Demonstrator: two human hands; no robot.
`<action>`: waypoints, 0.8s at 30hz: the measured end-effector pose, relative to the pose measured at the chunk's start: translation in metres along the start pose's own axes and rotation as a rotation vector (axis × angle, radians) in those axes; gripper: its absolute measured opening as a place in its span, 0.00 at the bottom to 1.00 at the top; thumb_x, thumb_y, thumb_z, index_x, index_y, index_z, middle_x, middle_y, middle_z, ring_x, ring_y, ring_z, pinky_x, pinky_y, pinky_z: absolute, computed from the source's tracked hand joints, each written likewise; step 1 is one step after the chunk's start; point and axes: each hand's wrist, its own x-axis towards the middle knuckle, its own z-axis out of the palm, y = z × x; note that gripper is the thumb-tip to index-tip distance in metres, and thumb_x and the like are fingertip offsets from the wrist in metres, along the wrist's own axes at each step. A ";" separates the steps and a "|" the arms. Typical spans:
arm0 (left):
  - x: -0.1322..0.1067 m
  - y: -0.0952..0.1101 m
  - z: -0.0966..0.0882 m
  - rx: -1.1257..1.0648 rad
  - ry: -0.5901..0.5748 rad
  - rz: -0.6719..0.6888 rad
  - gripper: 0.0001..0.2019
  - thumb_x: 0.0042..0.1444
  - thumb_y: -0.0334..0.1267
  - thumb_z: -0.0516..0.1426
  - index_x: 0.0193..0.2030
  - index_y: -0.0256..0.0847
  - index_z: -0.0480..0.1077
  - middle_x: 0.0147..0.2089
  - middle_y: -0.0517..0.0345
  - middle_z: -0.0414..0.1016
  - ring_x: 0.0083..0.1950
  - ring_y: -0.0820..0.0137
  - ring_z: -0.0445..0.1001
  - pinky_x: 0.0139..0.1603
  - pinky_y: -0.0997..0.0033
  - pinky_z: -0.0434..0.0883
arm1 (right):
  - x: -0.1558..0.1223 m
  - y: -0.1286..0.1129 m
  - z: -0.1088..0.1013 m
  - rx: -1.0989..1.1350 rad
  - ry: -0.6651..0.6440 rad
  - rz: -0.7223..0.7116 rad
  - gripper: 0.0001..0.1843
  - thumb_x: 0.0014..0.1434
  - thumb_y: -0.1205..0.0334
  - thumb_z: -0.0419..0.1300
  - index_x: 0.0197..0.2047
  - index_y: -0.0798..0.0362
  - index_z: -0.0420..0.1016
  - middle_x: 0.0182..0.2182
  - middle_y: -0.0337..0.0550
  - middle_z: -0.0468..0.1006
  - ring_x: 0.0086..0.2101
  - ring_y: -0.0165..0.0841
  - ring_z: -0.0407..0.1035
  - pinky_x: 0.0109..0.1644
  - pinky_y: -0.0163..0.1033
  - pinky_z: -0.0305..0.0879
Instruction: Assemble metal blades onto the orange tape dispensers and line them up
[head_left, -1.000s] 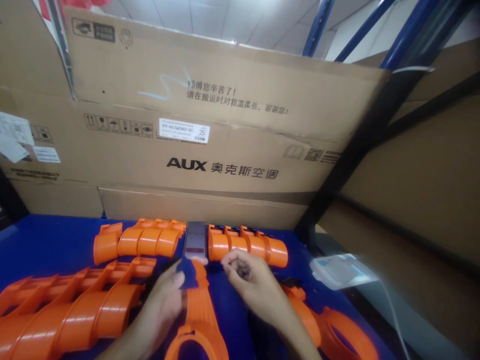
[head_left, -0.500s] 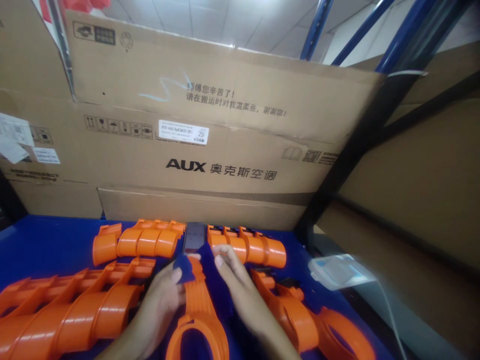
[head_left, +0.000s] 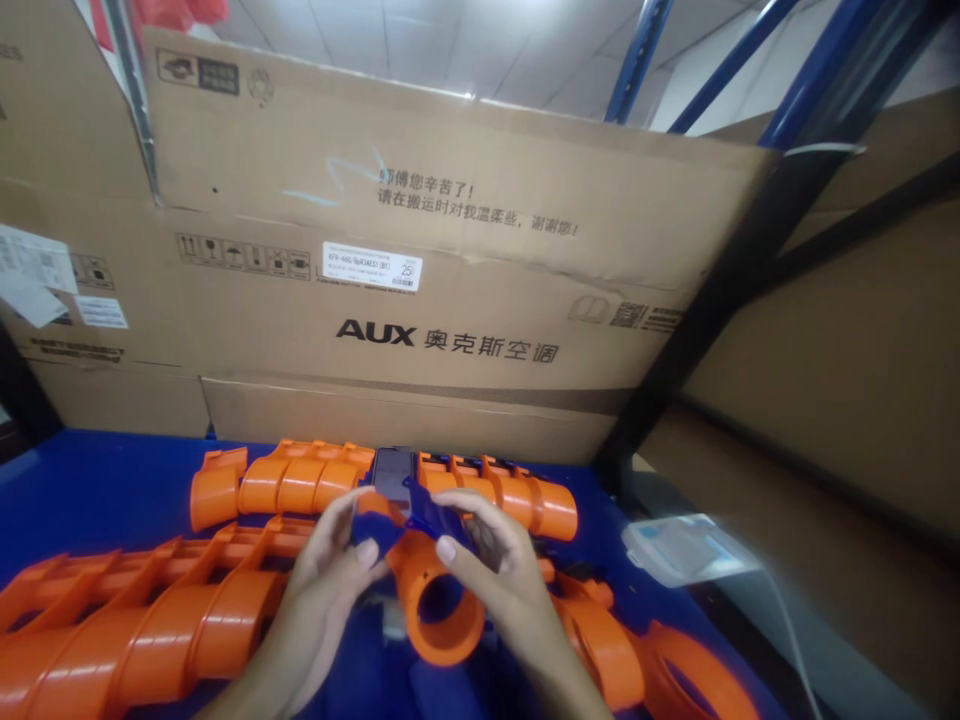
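Note:
Both my hands hold one orange plastic part above the blue table, tilted so its round open end faces me. My left hand grips its left side, thumb on a small blue piece near the top. My right hand closes on its right side, thumb on the rim and fingers over the same blue piece. A dark phone lies just behind the hands.
Ribbed orange half-shells lie at the back left, back right and front left; more orange ring parts sit at right. A large AUX cardboard box walls the back. A white packet lies right, by a dark shelf post.
The orange part was lying flat with its ring end toward me; both hands have lifted and tipped it upright, so the open end now faces me.

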 end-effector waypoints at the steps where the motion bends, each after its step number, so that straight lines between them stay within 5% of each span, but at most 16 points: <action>1: 0.000 0.000 0.000 0.009 0.018 0.011 0.26 0.52 0.35 0.67 0.58 0.50 0.71 0.61 0.52 0.75 0.60 0.52 0.73 0.54 0.56 0.74 | 0.000 -0.001 0.000 -0.013 0.000 -0.011 0.17 0.59 0.55 0.67 0.52 0.47 0.77 0.52 0.47 0.79 0.55 0.46 0.71 0.61 0.51 0.64; 24: -0.004 0.001 -0.003 -0.034 0.038 0.034 0.28 0.51 0.33 0.67 0.60 0.53 0.71 0.65 0.55 0.72 0.68 0.50 0.65 0.65 0.50 0.67 | -0.005 -0.002 0.004 0.050 -0.120 0.045 0.22 0.62 0.54 0.65 0.58 0.45 0.72 0.56 0.46 0.76 0.59 0.44 0.69 0.65 0.53 0.62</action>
